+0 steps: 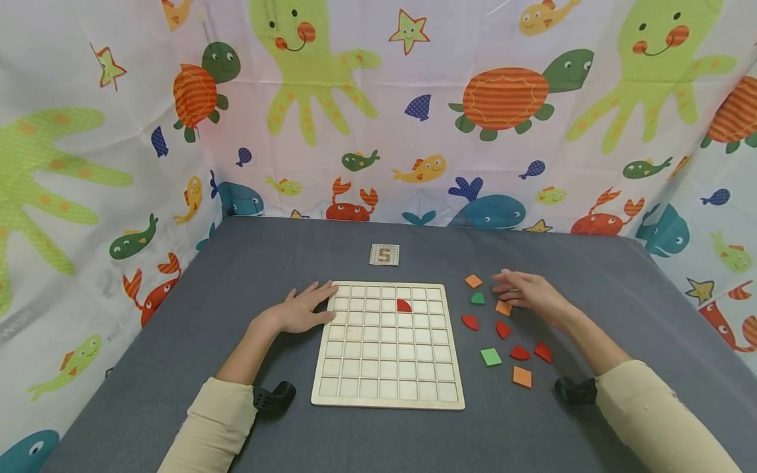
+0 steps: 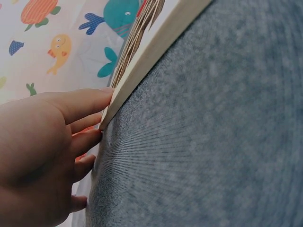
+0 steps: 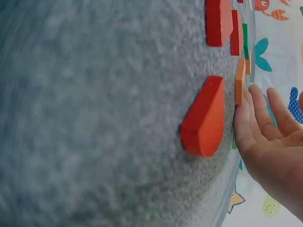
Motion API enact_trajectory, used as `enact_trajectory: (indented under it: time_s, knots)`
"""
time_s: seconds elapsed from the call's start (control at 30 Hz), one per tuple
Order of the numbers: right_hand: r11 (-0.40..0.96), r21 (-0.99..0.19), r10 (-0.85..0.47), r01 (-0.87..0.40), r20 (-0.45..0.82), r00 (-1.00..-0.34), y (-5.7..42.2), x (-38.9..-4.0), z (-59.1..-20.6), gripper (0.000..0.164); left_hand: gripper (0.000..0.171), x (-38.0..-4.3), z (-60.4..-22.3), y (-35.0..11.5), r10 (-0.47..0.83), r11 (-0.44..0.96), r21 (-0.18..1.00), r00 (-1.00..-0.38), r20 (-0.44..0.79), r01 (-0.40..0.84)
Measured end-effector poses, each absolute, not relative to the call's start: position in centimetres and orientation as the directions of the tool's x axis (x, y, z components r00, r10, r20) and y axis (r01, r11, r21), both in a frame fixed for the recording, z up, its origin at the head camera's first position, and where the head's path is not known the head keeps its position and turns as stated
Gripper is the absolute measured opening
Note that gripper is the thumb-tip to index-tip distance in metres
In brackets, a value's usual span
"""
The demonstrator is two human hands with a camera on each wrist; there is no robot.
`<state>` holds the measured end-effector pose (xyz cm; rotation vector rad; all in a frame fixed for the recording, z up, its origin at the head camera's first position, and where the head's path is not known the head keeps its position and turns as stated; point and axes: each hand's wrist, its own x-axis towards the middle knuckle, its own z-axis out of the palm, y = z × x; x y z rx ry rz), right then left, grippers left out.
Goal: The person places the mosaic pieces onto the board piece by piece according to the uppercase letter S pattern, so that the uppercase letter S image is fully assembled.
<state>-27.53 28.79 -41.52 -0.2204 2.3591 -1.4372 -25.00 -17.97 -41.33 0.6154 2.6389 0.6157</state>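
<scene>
A square wooden grid board (image 1: 387,402) lies on the table, with one red quarter-circle tile (image 1: 404,305) in a cell of its second row from the back. My left hand (image 1: 301,309) rests at the board's back left, thumb and fingers extended against its edge; the left wrist view shows the fingertips right at the board's side. To the right of the board, my right hand (image 1: 535,297) is low over the table with fingers extended. Its fingertips are beside an orange square tile (image 1: 504,308), and in the right wrist view the palm shows no tile.
Other loose tiles lie right of the board: an orange one (image 1: 473,281), a green quarter-circle (image 1: 478,298), a green square (image 1: 491,357), an orange square (image 1: 522,377) and several red quarter-circles (image 1: 520,353). A small pattern card (image 1: 384,255) lies behind the board. A printed curtain (image 1: 367,85) surrounds the table.
</scene>
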Motion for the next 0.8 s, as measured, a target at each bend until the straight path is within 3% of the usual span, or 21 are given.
enact_trajectory:
  time_s: [0.23, 0.53, 0.8]
  knots:
    - [0.504, -0.863, -0.318, 0.028, -0.216, -0.923, 29.2, -27.4, -41.4, 0.062, 0.065, -25.0, -41.4, -18.0, 0.487, 0.808, 0.489, -0.839, -0.243, 0.328]
    - [0.614, -0.751, -0.412, -0.243, -0.042, -0.91, 29.5, -27.0, -42.1, 0.044, 0.065, -25.2, -41.5, -18.2, 0.499, 0.8, 0.494, -0.834, -0.235, 0.34]
    - [0.647, -0.694, -0.458, -0.314, -0.026, -0.888, 29.5, -27.3, -42.5, 0.047, 0.065, -25.1, -41.5, -18.2, 0.502, 0.798, 0.496, -0.834, -0.229, 0.344]
